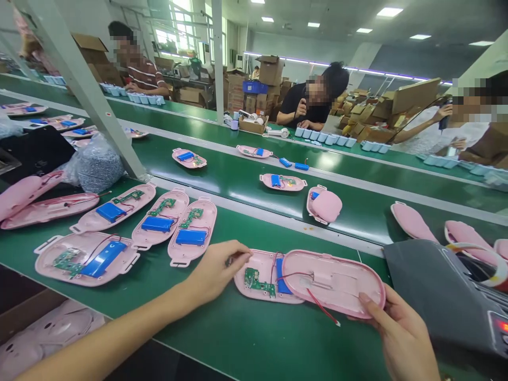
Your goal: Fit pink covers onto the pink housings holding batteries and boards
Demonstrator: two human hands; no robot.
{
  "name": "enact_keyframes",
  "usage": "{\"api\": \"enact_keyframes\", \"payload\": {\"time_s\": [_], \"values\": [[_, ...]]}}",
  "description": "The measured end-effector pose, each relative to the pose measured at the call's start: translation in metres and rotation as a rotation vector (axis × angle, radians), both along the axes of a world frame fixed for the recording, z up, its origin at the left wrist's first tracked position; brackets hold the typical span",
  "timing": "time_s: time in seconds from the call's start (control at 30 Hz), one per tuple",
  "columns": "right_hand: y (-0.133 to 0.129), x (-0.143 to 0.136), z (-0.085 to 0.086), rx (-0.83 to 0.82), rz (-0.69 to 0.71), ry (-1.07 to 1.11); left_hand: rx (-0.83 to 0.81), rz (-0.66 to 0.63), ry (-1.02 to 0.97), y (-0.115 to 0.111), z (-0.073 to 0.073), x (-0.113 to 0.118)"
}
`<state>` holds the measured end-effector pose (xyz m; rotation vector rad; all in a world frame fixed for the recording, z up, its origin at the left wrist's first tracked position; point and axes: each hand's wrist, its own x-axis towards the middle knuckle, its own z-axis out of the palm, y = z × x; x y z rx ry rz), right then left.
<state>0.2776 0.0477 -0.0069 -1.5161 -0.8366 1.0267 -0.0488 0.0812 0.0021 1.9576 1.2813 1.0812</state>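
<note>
My right hand (405, 328) grips the right end of a pink casing cover (345, 283), thumb on its inner face. Red wires with a small white plug (337, 323) hang from the cover. It is tilted and partly overlaps a pink casing half (242, 283) on the bench. Inside that half are a green circuit board (257, 283) and a blue battery pack (282, 275), the battery partly hidden by the cover. My left hand (212, 270) is closed at the casing half's left end, thumb and forefinger at its rim. A small dark spot shows between these fingers, too small to name.
Several open pink casing halves (192, 230) with batteries lie to the left, beside a plastic bag of small grey parts (99, 166). A dark machine (440, 286) stands at the right. Beyond runs a green conveyor (222, 177) carrying more casings. Co-workers (309, 100) sit across it.
</note>
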Motion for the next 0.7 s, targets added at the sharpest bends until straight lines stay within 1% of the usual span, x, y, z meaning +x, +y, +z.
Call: {"api": "enact_keyframes", "payload": {"time_s": [0.03, 0.1, 0.2, 0.27, 0.3, 0.33, 0.37, 0.4, 0.43, 0.5, 0.53, 0.57, 0.6, 0.67, 0.7], "values": [[0.003, -0.005, 0.001, 0.020, 0.014, 0.005, 0.004, 0.027, -0.039, 0.001, 0.001, -0.001], [0.008, -0.020, 0.003, 0.058, 0.049, 0.005, 0.054, 0.035, -0.102, 0.002, 0.002, 0.001], [0.016, -0.046, 0.008, 0.147, 0.135, -0.052, 0.229, 0.032, -0.103, 0.001, 0.003, 0.012], [0.020, -0.062, 0.012, 0.220, 0.183, -0.077, 0.342, 0.071, -0.081, 0.002, 0.003, 0.021], [0.021, -0.067, 0.013, 0.251, 0.186, -0.068, 0.364, 0.088, -0.088, 0.003, 0.002, 0.024], [0.022, -0.072, 0.014, 0.276, 0.179, -0.047, 0.352, 0.107, -0.127, 0.004, 0.001, 0.026], [0.024, -0.075, 0.013, 0.289, 0.168, -0.022, 0.307, 0.122, -0.201, 0.007, 0.000, 0.028], [0.026, -0.076, 0.012, 0.293, 0.163, -0.002, 0.229, 0.127, -0.299, 0.009, -0.001, 0.028], [0.028, -0.076, 0.012, 0.288, 0.165, 0.004, 0.122, 0.121, -0.405, 0.011, -0.002, 0.027], [0.035, -0.073, 0.013, 0.266, 0.196, -0.056, -0.128, 0.050, -0.563, 0.015, -0.003, 0.024], [0.039, -0.072, 0.016, 0.269, 0.216, -0.143, -0.232, -0.005, -0.591, 0.017, -0.002, 0.021], [0.043, -0.072, 0.020, 0.301, 0.221, -0.275, -0.304, -0.057, -0.583, 0.018, -0.002, 0.019], [0.047, -0.073, 0.027, 0.363, 0.218, -0.440, -0.343, -0.089, -0.559, 0.018, -0.001, 0.018], [0.055, -0.082, 0.043, 0.531, 0.257, -0.798, -0.349, -0.098, -0.517, 0.017, -0.002, 0.017], [0.060, -0.088, 0.051, 0.606, 0.323, -0.951, -0.340, -0.093, -0.511, 0.015, -0.003, 0.018]]}}
